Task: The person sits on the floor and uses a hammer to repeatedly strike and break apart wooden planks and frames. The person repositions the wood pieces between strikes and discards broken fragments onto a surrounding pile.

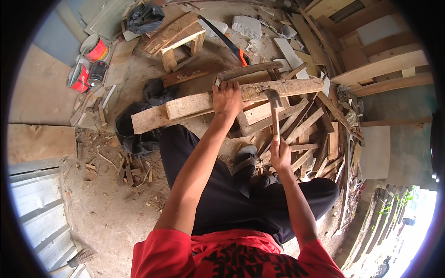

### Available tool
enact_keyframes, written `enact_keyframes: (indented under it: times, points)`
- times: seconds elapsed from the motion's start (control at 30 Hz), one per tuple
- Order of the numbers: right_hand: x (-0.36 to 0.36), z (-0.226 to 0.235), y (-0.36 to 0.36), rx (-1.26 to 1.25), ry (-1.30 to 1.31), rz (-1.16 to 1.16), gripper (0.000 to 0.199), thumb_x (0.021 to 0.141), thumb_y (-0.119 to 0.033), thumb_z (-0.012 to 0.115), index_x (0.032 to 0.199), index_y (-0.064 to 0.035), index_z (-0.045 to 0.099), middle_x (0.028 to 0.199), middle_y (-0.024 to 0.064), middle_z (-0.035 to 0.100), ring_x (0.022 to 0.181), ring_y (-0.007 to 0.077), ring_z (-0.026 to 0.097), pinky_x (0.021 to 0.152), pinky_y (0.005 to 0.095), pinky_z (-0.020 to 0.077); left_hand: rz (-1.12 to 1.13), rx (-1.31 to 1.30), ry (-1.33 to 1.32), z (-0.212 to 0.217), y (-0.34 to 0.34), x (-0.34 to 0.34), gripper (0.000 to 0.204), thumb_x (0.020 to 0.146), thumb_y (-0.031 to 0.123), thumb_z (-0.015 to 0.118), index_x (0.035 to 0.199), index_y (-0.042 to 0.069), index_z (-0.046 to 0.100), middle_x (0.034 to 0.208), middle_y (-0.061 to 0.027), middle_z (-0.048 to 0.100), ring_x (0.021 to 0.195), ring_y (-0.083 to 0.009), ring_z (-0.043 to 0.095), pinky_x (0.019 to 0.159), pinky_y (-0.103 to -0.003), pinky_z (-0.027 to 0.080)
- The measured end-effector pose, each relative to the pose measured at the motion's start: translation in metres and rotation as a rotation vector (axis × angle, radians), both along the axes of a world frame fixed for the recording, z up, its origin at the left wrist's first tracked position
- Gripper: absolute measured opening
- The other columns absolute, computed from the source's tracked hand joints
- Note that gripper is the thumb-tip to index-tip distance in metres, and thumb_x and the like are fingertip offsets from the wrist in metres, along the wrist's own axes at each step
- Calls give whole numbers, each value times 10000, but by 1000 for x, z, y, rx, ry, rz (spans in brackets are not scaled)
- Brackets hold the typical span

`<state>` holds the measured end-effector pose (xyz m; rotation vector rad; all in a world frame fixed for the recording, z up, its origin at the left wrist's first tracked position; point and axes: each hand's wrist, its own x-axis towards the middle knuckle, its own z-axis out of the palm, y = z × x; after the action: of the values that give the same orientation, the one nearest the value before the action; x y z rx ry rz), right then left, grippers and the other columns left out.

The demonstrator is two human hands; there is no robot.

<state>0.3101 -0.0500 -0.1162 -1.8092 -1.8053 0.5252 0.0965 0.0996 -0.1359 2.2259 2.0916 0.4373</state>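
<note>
A thick, rough wooden beam (190,105) lies across in front of my knees, with a flatter plank (147,121) under its left part. My left hand (227,99) is wrapped over the beam near its middle, fingers curled over the far edge. In my right hand (281,155) is a hammer (275,116), gripped by its wooden handle. The hammer's dark head rests at or just above the beam's top, right of my left hand; contact cannot be made out. Below the beam, a darker wooden frame (241,121) partly shows.
Loose wood strips (306,127) pile up on the right. A handsaw (227,41) with an orange handle leans by a small wooden stool (178,37) at the far side. Red paint cans (79,76) stand far left. Black plastic bags (132,132) lie beside my left knee.
</note>
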Motion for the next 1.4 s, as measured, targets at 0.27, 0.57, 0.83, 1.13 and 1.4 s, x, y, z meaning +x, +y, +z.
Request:
enact_keyframes:
  times: [0.27, 0.57, 0.83, 1.13, 1.4]
  points:
    - [11, 45, -42, 5, 192, -95, 551, 1059, -457, 390, 811, 9, 548, 581, 139, 534, 546, 288, 594, 544, 405, 450, -105, -347, -90, 31, 28, -10, 1027, 743, 807, 641, 1401, 30, 511, 1257, -137, 667, 1200, -241, 610, 957, -474, 512]
    - [37, -24, -96, -189, 676, -475, 554, 1079, -455, 380, 761, -22, 516, 584, 29, 478, 539, 126, 495, 507, 341, 405, -57, -186, -160, -6, 118, -43, 771, 882, 749, 501, 1205, 73, 686, 1125, -194, 714, 1017, -385, 685, 859, -476, 549]
    - [54, -40, -88, -288, 386, -401, 576, 1070, -446, 413, 805, 40, 569, 618, 172, 556, 579, 291, 566, 599, 440, 458, -59, -126, -244, -10, 119, -45, 715, 899, 704, 505, 955, 25, 722, 1006, -249, 699, 969, -457, 649, 829, -506, 521]
    - [50, -31, -78, -285, 396, -340, 557, 1069, -422, 442, 795, 49, 554, 615, 142, 494, 581, 212, 445, 569, 412, 412, -67, -153, -280, -16, 136, -53, 703, 872, 676, 591, 868, -19, 694, 860, -288, 653, 882, -485, 619, 762, -504, 495]
    - [53, -38, -79, -327, 406, -350, 644, 1059, -480, 420, 792, 84, 577, 638, 265, 546, 627, 422, 594, 645, 477, 467, -100, -141, -304, -7, 133, -51, 684, 858, 690, 598, 958, 25, 725, 926, -253, 695, 923, -452, 651, 801, -490, 507]
